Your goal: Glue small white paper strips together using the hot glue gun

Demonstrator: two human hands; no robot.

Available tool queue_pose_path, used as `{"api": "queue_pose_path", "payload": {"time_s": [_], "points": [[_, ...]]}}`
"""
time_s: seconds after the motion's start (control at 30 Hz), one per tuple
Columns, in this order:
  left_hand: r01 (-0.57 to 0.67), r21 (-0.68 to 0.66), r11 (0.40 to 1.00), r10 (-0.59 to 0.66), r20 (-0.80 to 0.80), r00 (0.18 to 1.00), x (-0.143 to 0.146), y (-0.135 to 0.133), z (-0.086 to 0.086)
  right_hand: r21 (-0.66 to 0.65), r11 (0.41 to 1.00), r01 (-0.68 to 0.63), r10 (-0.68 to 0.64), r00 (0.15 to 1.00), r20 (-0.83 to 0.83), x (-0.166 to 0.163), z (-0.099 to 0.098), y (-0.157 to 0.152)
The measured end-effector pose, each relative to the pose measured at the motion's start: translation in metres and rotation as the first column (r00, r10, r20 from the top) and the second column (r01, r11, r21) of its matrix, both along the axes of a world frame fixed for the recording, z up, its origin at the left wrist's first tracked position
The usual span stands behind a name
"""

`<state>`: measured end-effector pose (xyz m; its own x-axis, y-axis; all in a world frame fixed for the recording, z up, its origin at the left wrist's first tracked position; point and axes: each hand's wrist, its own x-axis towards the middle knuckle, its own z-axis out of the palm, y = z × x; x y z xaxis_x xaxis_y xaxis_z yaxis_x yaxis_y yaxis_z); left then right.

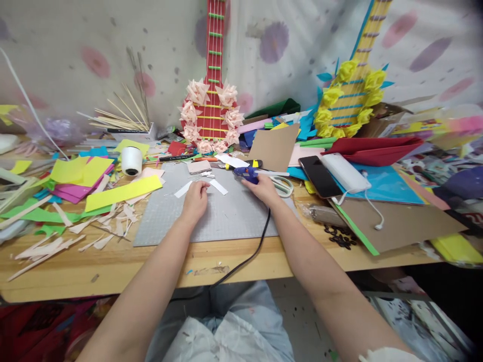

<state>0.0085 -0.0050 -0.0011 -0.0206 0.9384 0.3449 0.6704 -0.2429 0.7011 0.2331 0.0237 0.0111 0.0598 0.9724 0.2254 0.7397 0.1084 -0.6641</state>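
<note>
My right hand [263, 191] is wrapped round a blue hot glue gun [247, 173], whose nozzle points left; a pale glue stick juts from its back, and a black cord [253, 255] runs from below the hand over the table edge. My left hand [195, 202] has its fingers drawn together over the grey cutting mat [230, 221]; whatever lies between the fingertips is hidden. Beside that hand are a white paper strip [219, 187] on the right and another white strip [183, 189] on the left. Small white bits and a pinkish card piece [199, 167] lie just beyond.
Scissors [283, 187], a phone [319, 176] and a white power bank [345, 172] are to the right. Paper scraps [113, 221] and a white roll [132, 161] occupy the left. A red flower-trimmed guitar [213, 118] and a yellow one [345, 108] stand behind.
</note>
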Motion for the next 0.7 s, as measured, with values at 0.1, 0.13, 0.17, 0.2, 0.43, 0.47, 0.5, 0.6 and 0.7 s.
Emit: {"api": "queue_pose_path", "payload": {"time_s": [0.1,0.13,0.17,0.2,0.43,0.47,0.5,0.6,0.7], "points": [[0.009,0.004,1.000,-0.009,0.028,1.000,-0.001,-0.001,0.000,-0.071,0.996,0.058,-0.070,0.981,-0.182,-0.004,-0.002,0.001],[0.003,-0.010,1.000,-0.003,0.036,0.999,-0.001,-0.001,0.001,-0.086,0.995,0.045,-0.068,0.954,-0.291,-0.003,-0.001,0.000],[-0.008,-0.024,1.000,0.009,0.038,0.999,-0.002,-0.001,0.002,-0.092,0.996,0.013,-0.050,0.908,-0.415,-0.002,0.001,-0.002],[-0.020,-0.037,0.999,0.022,0.034,0.999,-0.003,-0.001,0.003,-0.090,0.996,-0.028,-0.025,0.842,-0.540,-0.001,0.004,-0.004],[-0.040,-0.094,0.995,0.038,-0.023,0.999,-0.002,-0.002,0.005,-0.074,0.975,-0.212,0.073,0.611,-0.789,-0.013,0.009,-0.017],[-0.034,-0.076,0.997,0.032,-0.031,0.999,-0.002,-0.001,0.004,-0.085,0.969,-0.232,0.087,0.644,-0.760,-0.016,0.008,-0.018],[-0.032,-0.058,0.998,0.029,-0.039,0.999,-0.002,-0.001,0.004,-0.099,0.966,-0.241,0.097,0.685,-0.722,-0.019,0.006,-0.020],[-0.044,-0.043,0.998,0.041,-0.068,0.997,-0.001,-0.001,0.003,-0.145,0.969,-0.201,0.083,0.815,-0.573,-0.024,0.003,-0.021],[-0.081,-0.089,0.993,0.072,-0.105,0.992,-0.001,-0.004,0.006,-0.161,0.976,-0.146,0.063,0.898,-0.435,-0.023,0.002,-0.022]]}}
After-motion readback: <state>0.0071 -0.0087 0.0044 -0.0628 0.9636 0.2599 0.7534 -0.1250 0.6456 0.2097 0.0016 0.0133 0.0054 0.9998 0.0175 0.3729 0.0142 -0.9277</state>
